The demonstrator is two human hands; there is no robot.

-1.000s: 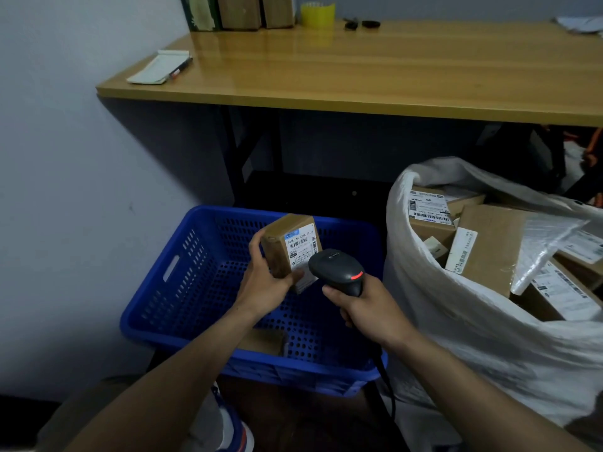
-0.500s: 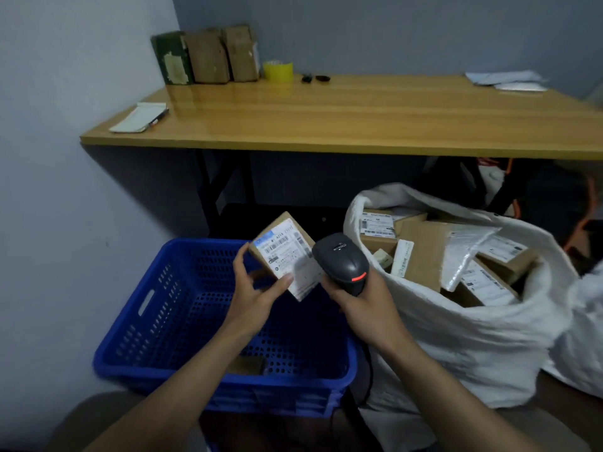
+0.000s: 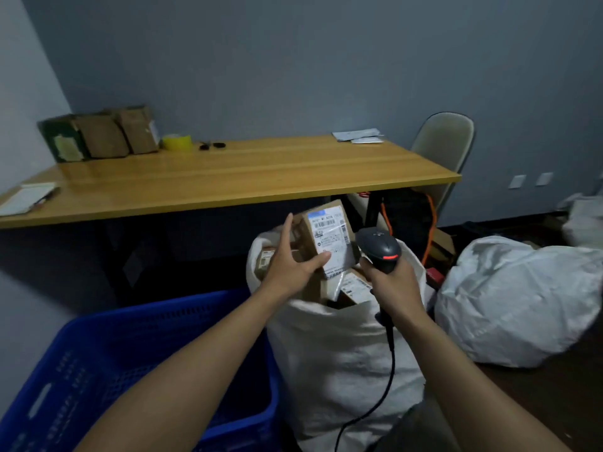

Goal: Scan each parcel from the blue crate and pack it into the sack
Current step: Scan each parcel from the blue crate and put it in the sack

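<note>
left hand pinches parcel over sack mouth | right hand fingers curl round scanner | table behind; blue crate left; white bag right

Labelled brown parcel above open white sack beside blue crate

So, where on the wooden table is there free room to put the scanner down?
The table is bare across its middle, between the yellow tape roll and the white papers, down to the front edge. Crowded: the back left corner with cardboard boxes, and the notepad at the left edge.
</note>
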